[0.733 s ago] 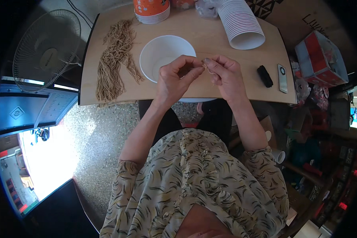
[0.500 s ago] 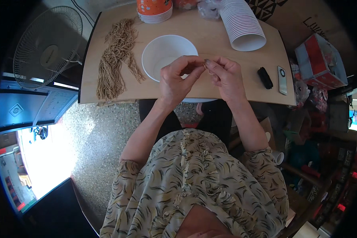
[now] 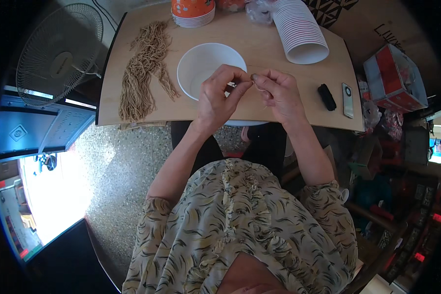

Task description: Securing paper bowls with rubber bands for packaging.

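Observation:
Over the near rim of a white paper tub (image 3: 187, 66), my left hand (image 3: 214, 100) is closed, thumb and forefinger pinched together. Its fingertips meet those of my right hand (image 3: 282, 96), which is pinched too, with its other fingers curled in. Whatever lies between the fingertips is too small and too covered to name. A faint tan sliver shows by the right fingers. To the left of the tub lies a loose bundle of tan, crinkled cords (image 3: 141, 81), one tail stretching toward the tub.
A nested stack of white paper tubs (image 3: 301, 32) lies at the back right, and orange printed tubs (image 3: 193, 11) stand at the back. A black pouch-like item (image 3: 327, 97) and a phone (image 3: 347, 100) rest at the right edge. A fan (image 3: 59, 59) stands left of the table.
Both hands keep their pinch at nearly the same spot, the left fingers slightly shifted. The whole view has moved a little.

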### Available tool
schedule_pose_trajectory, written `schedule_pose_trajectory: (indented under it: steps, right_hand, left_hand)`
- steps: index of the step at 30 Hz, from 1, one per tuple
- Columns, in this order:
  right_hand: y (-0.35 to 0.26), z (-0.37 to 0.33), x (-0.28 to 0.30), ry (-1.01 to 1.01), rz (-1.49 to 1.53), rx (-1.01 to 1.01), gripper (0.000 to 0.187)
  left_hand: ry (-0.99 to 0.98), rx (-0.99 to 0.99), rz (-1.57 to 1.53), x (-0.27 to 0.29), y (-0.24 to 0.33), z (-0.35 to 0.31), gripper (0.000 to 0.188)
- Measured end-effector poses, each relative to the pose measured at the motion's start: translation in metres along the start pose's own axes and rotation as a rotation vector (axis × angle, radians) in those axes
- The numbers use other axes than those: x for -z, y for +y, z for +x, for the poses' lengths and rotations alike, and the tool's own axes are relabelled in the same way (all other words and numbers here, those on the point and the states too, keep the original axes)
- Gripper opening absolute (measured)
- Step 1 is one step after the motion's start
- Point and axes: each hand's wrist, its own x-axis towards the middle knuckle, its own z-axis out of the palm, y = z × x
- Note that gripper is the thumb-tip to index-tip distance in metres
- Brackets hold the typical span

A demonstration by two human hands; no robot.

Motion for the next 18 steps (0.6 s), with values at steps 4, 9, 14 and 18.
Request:
schedule_pose_trajectory:
  steps: [4, 9, 14, 18]
  right_hand:
    - [0.0, 0.001, 0.001, -0.029, 0.013, -0.046, 0.013]
    - [-0.004, 0.001, 0.011, -0.001, -0.024, 0.018, 0.014]
    - [-0.007, -0.005, 0.01, 0.015, -0.282, 0.308, 0.017]
    - [-0.003, -0.011, 0.011, 0.005, -0.482, 0.489, 0.02]
  left_hand:
    - [0.0, 0.121, -0.201, 0.001, -0.006, -0.002, 0.011]
    - [-0.097, 0.399, -0.45, 0.008, -0.003, 0.001, 0.012]
    - [-0.113, 0.622, -0.665, 0.011, -0.006, 0.004, 0.018]
    - [-0.1, 0.677, -0.746, 0.011, -0.008, 0.004, 0.018]
